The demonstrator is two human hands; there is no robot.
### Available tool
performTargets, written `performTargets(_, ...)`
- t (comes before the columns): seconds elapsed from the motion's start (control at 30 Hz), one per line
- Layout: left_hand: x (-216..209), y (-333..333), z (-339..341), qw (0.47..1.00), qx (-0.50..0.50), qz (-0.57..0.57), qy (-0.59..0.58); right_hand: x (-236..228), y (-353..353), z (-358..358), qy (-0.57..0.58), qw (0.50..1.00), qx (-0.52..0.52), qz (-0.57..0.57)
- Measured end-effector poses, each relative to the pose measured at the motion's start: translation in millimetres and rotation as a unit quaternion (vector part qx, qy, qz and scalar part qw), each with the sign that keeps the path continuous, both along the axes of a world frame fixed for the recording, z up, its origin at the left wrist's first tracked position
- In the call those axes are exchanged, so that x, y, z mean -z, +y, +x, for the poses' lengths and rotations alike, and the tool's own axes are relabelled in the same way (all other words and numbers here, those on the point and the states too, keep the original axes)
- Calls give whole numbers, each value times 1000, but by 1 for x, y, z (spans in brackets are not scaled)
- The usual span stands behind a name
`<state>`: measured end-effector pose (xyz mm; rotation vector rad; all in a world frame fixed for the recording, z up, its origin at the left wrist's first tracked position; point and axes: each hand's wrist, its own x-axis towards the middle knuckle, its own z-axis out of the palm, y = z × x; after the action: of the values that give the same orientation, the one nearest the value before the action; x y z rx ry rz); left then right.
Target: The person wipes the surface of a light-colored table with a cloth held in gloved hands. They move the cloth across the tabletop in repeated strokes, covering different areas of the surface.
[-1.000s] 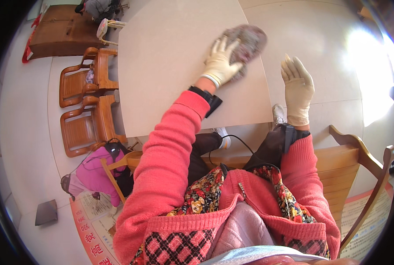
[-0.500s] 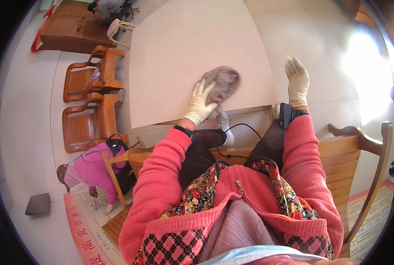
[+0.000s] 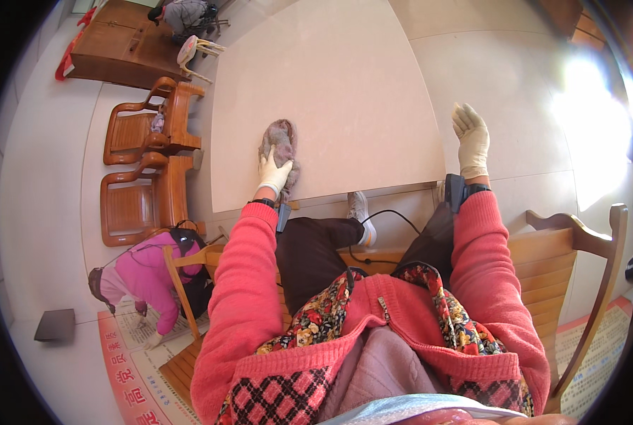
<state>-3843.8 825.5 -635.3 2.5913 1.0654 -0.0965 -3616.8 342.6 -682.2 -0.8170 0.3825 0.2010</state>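
My left hand [image 3: 272,172], in a pale glove, has its fingers wrapped over a crumpled grey-brown rag [image 3: 282,142]. The rag lies on the pale tabletop [image 3: 338,92] near the table's left front part. Beyond the table's right edge, my right hand [image 3: 471,142], also gloved, hovers apart from the tabletop. Nothing shows in it; its fingers are stretched out side by side and slightly bent.
Wooden armchairs [image 3: 143,202] stand left of the table, with a round stool [image 3: 191,51] and brown cabinet [image 3: 116,44] farther back. A person in pink [image 3: 146,276] bends at the lower left; another person [image 3: 187,15] is at the far left. A black cable [image 3: 394,211] hangs between my legs.
My left hand has slid the rag leftward across the tabletop and slightly nearer to me. My right hand has shifted only a little, its fingers slightly more bent.
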Motion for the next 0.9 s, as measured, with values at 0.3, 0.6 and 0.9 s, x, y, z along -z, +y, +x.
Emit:
performTargets(0.3,-10,-89,19,983,185,-2,-16,-9,5,3,-8,1000,-4,21)
performTargets(0.6,-43,-213,65,936,347,-24,50,-5,0,6,1,999,11,38)
performTargets(0.9,-56,-226,85,926,372,-47,38,-6,-4,7,5,999,8,40)
